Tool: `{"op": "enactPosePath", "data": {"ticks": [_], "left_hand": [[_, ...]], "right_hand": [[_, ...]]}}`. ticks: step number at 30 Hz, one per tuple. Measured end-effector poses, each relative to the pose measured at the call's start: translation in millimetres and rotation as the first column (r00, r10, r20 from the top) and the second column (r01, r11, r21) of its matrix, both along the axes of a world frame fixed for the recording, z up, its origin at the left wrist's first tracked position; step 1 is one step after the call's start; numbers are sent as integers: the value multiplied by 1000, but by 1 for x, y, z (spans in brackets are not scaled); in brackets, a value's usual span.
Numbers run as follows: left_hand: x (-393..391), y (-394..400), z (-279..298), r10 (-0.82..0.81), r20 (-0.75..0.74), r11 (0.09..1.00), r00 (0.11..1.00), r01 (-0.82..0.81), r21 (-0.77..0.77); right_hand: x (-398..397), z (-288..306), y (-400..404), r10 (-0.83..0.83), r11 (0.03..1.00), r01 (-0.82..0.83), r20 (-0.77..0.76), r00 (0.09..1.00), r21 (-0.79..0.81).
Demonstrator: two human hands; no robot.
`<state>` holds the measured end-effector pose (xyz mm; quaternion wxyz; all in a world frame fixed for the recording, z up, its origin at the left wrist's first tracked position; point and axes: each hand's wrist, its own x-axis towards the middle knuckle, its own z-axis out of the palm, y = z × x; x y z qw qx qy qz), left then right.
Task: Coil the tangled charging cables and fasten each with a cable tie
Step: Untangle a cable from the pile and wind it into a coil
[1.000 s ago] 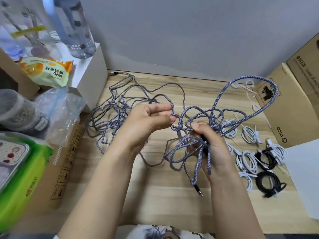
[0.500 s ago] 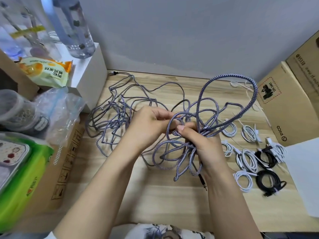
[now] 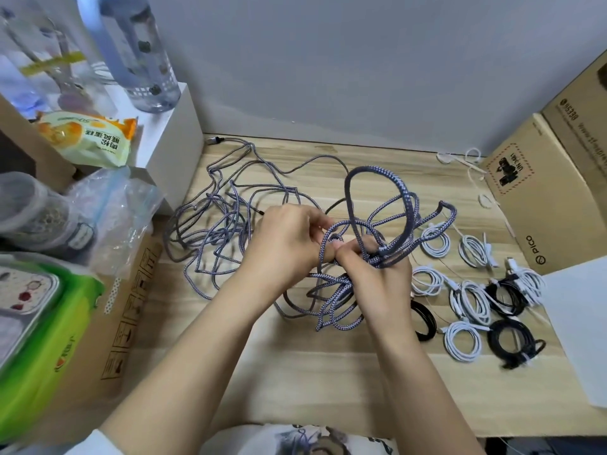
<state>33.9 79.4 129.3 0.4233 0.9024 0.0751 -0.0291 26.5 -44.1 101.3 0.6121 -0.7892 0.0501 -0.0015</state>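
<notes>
Step in hand, by judgement: gathering the braided cable point(image 3: 377, 284) into loops, coil not yet formed, no tie on it.

Left hand point(image 3: 285, 244) and right hand point(image 3: 371, 270) close together above the middle of the table point(image 3: 295, 382), fingertips nearly meeting. Right hand clenched round a bunch of braided loops; several hanging below it, one tall loop point(image 3: 371, 178) standing up behind, toward the back edge. Left hand pinching a strand right beside the right thumb, feeding it in.

Rest of the braided tangle point(image 3: 213, 231) spread over the left half of the table, reaching the back left corner where a plug point(image 3: 215, 139) lies beside the white box point(image 3: 170, 139). Hard to tell whether one cable or several.

Finished work along the right edge: white coils point(image 3: 469, 300) and black coils point(image 3: 512, 341), lying flat. Loose cable ties point(image 3: 473, 165) near the back right corner, beside the cardboard box point(image 3: 538, 198).

Next move, likely: pass the pinched strand to the right hand, then slide the left hand back along the cable for another length. Needs a firm right-hand hold so gathered loops stay put, and slack worked free of the tangle without pulling a knot tight.

Against a second ago: hands then clearly apart, left hand out holding a stretched length; now brought together. Tall loop then leaning far toward the right edge; now narrower, nearer the middle. Tangle at left about the same.
</notes>
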Motion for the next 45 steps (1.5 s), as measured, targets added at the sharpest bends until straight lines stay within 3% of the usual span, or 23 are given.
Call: {"op": "enactPosePath", "data": {"ticks": [5,11,17,18,19,21,23,25,26,28,30,32,34,35,37,38,39,40,41,42,43,44,45], "left_hand": [[-2,-4,-5,-32,41,980,999,23,200],[0,0,-15,78,86,997,993,-79,5],[-3,6,-14,152,97,978,984,-136,-156],[-4,4,-12,143,80,964,986,-120,-238],[-5,1,-8,134,38,915,990,-109,-388],[-7,-1,-5,94,-107,714,990,-142,-686],[-11,8,-5,-22,-191,384,981,-168,-908],[-10,25,-7,-114,-100,3,988,-101,-995],[-10,32,-8,-107,-54,-68,993,-61,-996],[-13,41,-6,-60,-30,-33,998,-32,-999],[-15,39,-4,-32,-54,66,998,-52,-996],[-17,33,-1,24,-95,333,995,-97,-938],[-14,31,-6,132,-105,673,986,-167,-720],[-12,32,-11,203,-70,791,977,-205,-576],[-10,36,-18,304,-25,885,952,-292,-362],[-10,38,-19,339,-6,873,941,-317,-370],[-10,41,-18,362,-24,801,932,-324,-504],[-11,45,-13,347,-87,627,934,-300,-719],[-10,49,-6,269,-152,378,951,-249,-892],[-11,51,0,194,-191,164,962,-224,-961],[-11,54,2,166,-215,68,962,-228,-971],[-11,56,0,192,-229,86,954,-249,-965],[-12,58,-4,273,-225,206,935,-285,-936]], "right_hand": [[5,-7,4,-30,997,37,-102,994,72],[12,-23,13,-158,969,190,-195,968,160],[15,-23,13,-214,954,240,-153,965,181],[16,-23,12,-213,950,240,-149,966,201],[16,-22,13,-208,945,237,-145,967,224],[18,-21,13,-206,935,241,-157,966,260],[20,-20,12,-206,914,270,-227,952,302],[24,-23,5,-234,880,346,-337,912,326],[25,-25,0,-251,866,386,-390,886,318],[25,-25,-7,-255,859,411,-443,860,305],[26,-27,-8,-251,864,404,-438,863,300],[28,-25,-11,-278,859,420,-423,862,292],[31,-23,-15,-310,874,406,-337,889,268],[32,-23,-17,-315,893,385,-287,905,234],[30,-22,-16,-297,924,338,-221,929,180],[29,-24,-15,-283,934,319,-215,935,159],[29,-28,-15,-273,940,311,-236,933,141],[27,-31,-15,-268,939,314,-271,924,140],[27,-34,-15,-269,935,324,-303,914,147],[26,-37,-16,-277,928,340,-324,904,154],[25,-38,-18,-285,925,350,-337,897,148],[26,-40,-21,-285,926,350,-346,894,140],[27,-41,-24,-272,932,334,-340,900,141]]}}
